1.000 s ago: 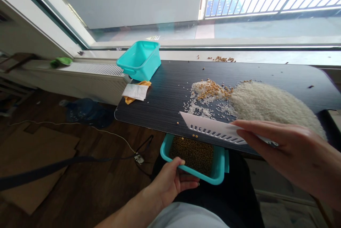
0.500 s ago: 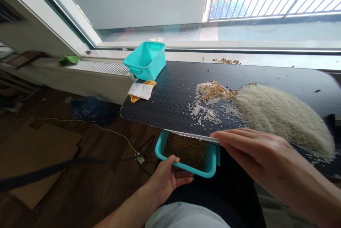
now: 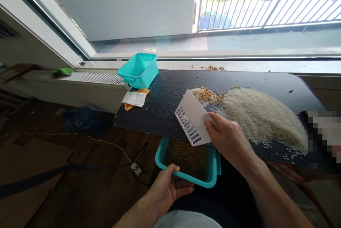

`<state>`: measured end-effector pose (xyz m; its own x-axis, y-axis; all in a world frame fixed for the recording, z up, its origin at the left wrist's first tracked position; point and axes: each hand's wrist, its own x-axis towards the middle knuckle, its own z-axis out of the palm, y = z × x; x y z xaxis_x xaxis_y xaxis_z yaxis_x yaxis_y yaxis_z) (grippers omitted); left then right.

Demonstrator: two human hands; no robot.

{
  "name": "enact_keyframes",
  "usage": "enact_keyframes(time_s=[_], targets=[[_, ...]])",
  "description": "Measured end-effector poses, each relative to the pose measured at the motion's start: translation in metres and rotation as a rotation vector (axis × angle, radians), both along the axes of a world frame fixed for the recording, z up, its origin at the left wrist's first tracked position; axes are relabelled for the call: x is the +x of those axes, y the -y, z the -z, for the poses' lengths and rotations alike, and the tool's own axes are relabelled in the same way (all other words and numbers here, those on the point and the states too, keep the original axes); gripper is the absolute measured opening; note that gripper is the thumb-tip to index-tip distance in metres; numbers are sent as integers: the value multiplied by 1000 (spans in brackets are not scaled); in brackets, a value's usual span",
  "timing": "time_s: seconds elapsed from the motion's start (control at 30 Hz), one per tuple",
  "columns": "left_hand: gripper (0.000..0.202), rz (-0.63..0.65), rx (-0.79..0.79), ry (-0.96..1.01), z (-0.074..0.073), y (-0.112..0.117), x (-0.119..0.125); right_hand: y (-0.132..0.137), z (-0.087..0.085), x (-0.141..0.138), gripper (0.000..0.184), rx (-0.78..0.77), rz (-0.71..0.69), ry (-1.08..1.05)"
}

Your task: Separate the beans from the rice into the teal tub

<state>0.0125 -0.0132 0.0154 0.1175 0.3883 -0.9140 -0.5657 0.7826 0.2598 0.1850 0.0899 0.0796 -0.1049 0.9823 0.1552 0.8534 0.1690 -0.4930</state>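
Observation:
My left hand (image 3: 169, 183) grips the near rim of a turquoise plastic tub (image 3: 212, 171), thumb over the edge and fingers beneath. Brownish-yellow dried peas or similar round seeds (image 3: 186, 157) fill its bottom. The tub is held just below the front edge of the dark tabletop (image 3: 157, 114). In my right hand (image 3: 226, 132) is a flat white plastic scraper (image 3: 193, 117) with a row of slots, tilted above the table edge. Behind it lies a small mix of round yellow seeds (image 3: 207, 94) and rice. A large heap of white rice (image 3: 261, 114) spreads to the right.
A second turquoise tub (image 3: 140, 69) stands at the table's back left corner. In front of it lies a folded white cloth (image 3: 134, 99) on an orange one. Stray seeds (image 3: 213, 68) dot the windowsill. A radiator (image 3: 96, 77) and large bottle (image 3: 82, 121) are left.
My right hand has lifted the scraper from the table's front edge and turned its slotted face into view. My left hand still holds the tub. The camera view has shifted.

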Motion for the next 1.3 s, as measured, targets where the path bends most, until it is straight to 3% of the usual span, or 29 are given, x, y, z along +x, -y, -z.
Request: enact_keyframes(time_s=[0.3,0.53,0.9,1.13,1.3], targets=[[3,8,10,-42,1,3,4,8,-3,72,35,31,283,149],[4,36,1,-71,-2,6,14,7,-11,110,30,-33,419,248],[7,48,-34,-109,-7,4,28,-10,-16,137,31,-178,468,252],[9,52,-39,-95,-7,-1,28,-19,-16,149,27,-94,423,190],[7,74,-62,-77,-4,-5,28,-28,-31,146,30,-26,391,153]])
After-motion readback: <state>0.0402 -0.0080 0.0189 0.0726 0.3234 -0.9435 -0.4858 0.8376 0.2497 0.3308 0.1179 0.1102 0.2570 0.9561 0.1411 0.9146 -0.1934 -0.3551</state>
